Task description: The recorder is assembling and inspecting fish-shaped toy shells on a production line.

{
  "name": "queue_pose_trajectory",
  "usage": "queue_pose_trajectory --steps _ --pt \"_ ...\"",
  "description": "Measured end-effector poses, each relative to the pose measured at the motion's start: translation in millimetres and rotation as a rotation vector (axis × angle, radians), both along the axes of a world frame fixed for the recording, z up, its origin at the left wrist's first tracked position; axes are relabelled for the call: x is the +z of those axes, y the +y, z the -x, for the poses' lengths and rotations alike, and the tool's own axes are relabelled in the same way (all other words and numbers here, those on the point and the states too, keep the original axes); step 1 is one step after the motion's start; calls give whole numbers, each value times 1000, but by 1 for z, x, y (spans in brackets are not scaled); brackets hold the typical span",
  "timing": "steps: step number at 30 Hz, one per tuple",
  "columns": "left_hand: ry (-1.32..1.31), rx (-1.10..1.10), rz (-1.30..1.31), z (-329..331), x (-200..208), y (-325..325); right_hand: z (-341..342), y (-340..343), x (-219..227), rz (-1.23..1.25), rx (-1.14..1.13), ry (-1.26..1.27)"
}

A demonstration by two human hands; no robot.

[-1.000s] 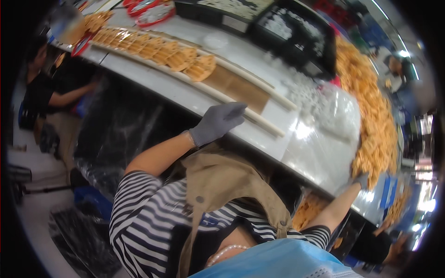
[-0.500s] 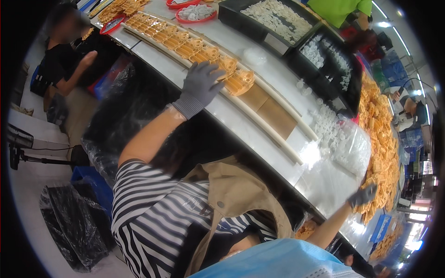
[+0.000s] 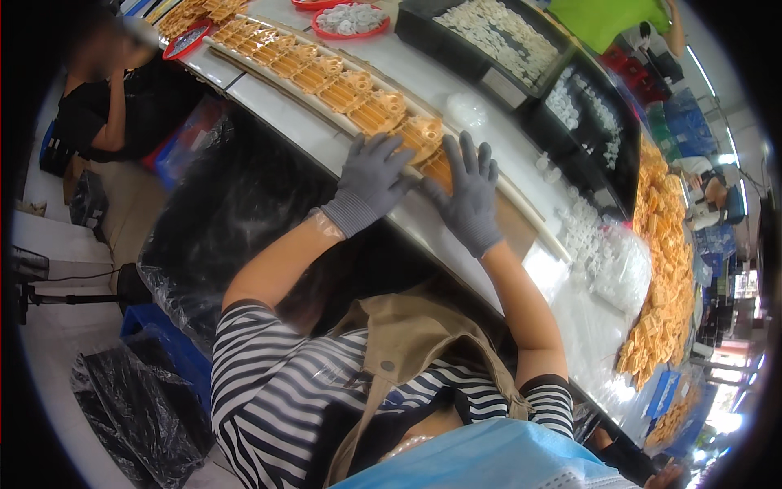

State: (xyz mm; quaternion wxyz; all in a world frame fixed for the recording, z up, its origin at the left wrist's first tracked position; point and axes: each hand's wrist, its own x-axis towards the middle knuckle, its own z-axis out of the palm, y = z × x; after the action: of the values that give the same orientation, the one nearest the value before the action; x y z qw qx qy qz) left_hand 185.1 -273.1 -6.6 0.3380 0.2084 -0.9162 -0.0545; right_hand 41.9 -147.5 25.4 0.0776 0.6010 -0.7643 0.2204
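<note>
My gloved left hand (image 3: 371, 183) rests over the near rail, fingers stretched out beside the last orange plastic parts. Just to its right, my gloved right hand (image 3: 470, 200) has its thumb and fingers around an orange plastic part (image 3: 437, 169), partly hidden by the hand. This part lies at the near right end of a row of orange plastic parts (image 3: 342, 90). The row sits in a long channel between two pale rails (image 3: 542, 231), with brown board showing at its right end.
A big heap of orange parts (image 3: 661, 244) lies at the right. Beside it are a clear bag (image 3: 623, 269) and scattered clear pieces (image 3: 580, 236). Black trays (image 3: 497, 81) and a red dish (image 3: 350, 34) hold small pieces behind the row. Another person (image 3: 94, 98) is at the far left.
My right hand has come from the orange heap to the row's end, where one more orange part now lies under it. My left hand stays near the row, slightly shifted.
</note>
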Motion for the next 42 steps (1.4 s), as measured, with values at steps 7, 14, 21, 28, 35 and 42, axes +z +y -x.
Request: queue_pose_trajectory --steps 7,14,21,28,35,42 --pt "371 45 92 -11 22 -115 1 -29 -8 -195 1 217" --pt "86 678 -7 -41 30 -341 -8 -37 14 -274 24 188" --pt "-203 1035 -140 -49 16 -441 -10 -54 9 -440 47 237" --pt "-365 996 -278 -54 4 -474 -8 -69 13 -443 114 215" --pt "-400 962 -409 -49 -2 -477 -6 -62 13 -395 125 203" --pt "-378 906 -416 -28 -11 -424 18 3 13 -416 103 167"
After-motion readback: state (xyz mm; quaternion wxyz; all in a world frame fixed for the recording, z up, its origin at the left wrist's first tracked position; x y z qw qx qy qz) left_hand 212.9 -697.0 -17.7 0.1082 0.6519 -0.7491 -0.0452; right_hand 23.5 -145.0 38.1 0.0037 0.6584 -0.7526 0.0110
